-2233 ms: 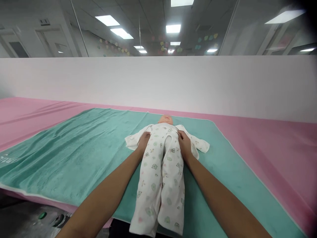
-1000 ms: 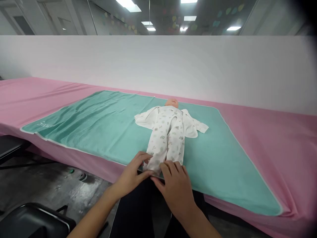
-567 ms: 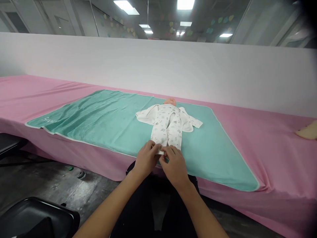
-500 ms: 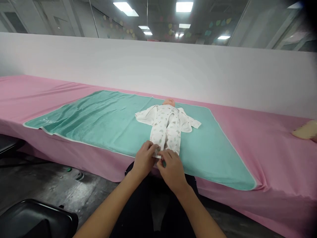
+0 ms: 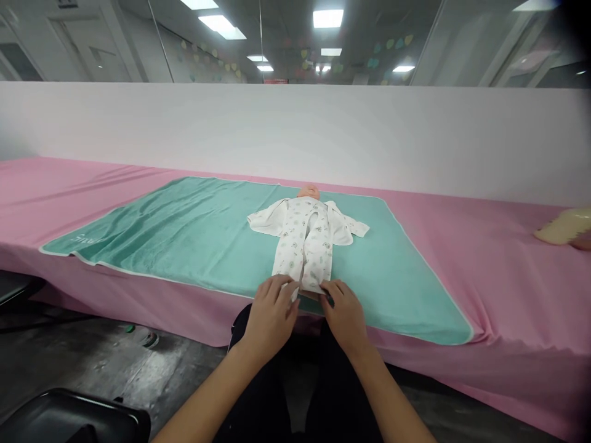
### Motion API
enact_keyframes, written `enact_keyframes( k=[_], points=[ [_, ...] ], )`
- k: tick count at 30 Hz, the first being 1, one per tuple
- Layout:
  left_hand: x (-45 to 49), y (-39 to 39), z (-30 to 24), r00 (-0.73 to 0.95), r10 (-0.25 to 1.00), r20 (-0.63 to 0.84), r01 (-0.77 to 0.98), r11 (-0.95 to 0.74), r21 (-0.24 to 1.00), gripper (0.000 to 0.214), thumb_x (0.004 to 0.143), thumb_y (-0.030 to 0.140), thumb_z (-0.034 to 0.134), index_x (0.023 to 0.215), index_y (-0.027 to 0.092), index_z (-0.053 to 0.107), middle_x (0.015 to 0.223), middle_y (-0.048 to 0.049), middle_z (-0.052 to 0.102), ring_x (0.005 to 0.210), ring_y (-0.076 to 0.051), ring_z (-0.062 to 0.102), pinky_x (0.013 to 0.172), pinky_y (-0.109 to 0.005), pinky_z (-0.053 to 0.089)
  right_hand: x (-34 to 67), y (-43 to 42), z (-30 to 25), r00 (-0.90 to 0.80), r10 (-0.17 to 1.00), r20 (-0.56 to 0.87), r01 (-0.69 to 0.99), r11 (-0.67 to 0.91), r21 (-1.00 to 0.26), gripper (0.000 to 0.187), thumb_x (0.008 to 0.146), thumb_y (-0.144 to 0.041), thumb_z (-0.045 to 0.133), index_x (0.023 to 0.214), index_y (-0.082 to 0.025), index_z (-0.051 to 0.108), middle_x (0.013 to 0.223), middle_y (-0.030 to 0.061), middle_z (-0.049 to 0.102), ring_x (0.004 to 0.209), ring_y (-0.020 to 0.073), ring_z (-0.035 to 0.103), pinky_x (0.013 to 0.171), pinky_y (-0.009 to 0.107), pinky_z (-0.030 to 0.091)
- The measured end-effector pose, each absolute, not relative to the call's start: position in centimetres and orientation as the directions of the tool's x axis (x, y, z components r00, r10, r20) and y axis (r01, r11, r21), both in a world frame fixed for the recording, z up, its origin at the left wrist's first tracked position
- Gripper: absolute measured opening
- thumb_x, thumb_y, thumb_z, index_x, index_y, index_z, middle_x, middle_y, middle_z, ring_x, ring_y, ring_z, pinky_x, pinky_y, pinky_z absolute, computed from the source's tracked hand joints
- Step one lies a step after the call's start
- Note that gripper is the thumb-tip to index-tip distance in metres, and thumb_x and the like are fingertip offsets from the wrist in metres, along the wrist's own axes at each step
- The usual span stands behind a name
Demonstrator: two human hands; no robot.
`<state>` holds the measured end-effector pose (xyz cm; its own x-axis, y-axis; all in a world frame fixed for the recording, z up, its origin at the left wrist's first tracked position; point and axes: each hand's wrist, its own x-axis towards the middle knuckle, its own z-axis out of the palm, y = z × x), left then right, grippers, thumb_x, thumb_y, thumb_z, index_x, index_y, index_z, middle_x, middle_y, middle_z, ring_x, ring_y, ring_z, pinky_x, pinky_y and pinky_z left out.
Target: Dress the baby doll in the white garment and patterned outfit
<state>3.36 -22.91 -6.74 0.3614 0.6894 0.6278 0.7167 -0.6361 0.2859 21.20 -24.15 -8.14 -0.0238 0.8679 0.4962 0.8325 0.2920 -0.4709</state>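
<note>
A doll lies on its back with its head toward the wall. A white printed baby romper covers its body, sleeves spread to both sides and legs toward me. My left hand is closed over the end of the left trouser leg, a bit of white cloth showing at its fingertips. At the hem of the right leg, my right hand pinches the cloth between thumb and fingers. The doll's feet cannot be made out. Under the doll is a green blanket with a white edge.
A pink cloth covers the long table, which runs along a white wall with glass above. A pale yellowish object lies at the far right. Black chairs stand on the left.
My right hand has moved right, from the left trouser leg to the hem of the right one. My left hand stays at the left leg. The camera view has shifted slightly.
</note>
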Motion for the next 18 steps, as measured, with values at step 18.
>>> enact_keyframes(
  k=[18],
  points=[
    [5.7,-24.5,-3.9,0.778,0.583,0.235,0.544,-0.812,0.212,0.016,0.076,0.004,0.039,0.079,0.017,0.047,0.078,-0.0022,0.054,0.074,-0.017,0.046,0.070,-0.032,0.039,25.3,-26.5,-6.6,-0.424,0.869,0.255,0.690,0.492,-0.531,0.015,0.084,-0.017,0.046,0.069,-0.017,0.047,0.077,0.0002,0.052,0.072,0.0128,0.047,0.064,0.025,0.035]
  ],
)
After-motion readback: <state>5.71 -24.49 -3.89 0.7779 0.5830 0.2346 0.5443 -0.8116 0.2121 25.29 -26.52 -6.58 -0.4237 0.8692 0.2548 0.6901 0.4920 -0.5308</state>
